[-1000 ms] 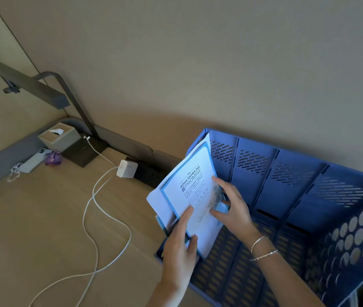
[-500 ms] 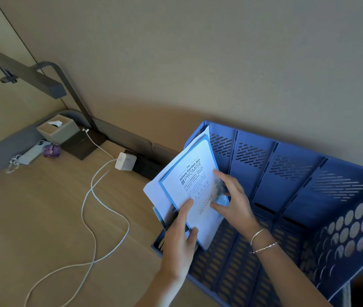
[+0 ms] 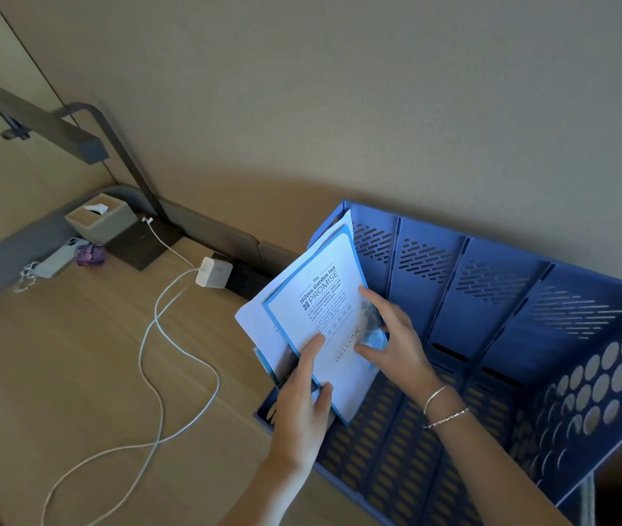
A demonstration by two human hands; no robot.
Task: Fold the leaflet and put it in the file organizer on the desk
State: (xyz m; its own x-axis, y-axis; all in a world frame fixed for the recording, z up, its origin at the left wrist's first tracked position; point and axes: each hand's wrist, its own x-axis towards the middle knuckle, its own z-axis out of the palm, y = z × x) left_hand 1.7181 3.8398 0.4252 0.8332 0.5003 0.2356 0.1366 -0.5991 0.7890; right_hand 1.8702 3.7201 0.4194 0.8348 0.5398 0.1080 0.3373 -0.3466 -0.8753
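Note:
The folded leaflet [image 3: 324,298], white with a blue border and printed text, stands tilted in the leftmost slot of the blue file organizer [image 3: 491,305] on the desk. Other white papers [image 3: 260,320] lean behind it on the left. My left hand [image 3: 302,400] grips the leaflet's lower left edge, with the forefinger laid on its face. My right hand [image 3: 396,343] presses spread fingers on the leaflet's right side; two thin bracelets circle that wrist. The leaflet's bottom edge is hidden behind my left hand.
A white charger [image 3: 212,272] with a long white cable [image 3: 157,336] loops over the wooden desk [image 3: 74,354]. A dark desk lamp [image 3: 85,146], a tissue box [image 3: 100,218] and a phone [image 3: 59,254] stand at the far left corner. The wall is close behind the organizer.
Both hands and the leaflet stay nearly as they were in the organizer's left slot. My head view has shifted slightly; the fingers have barely adjusted on the paper.

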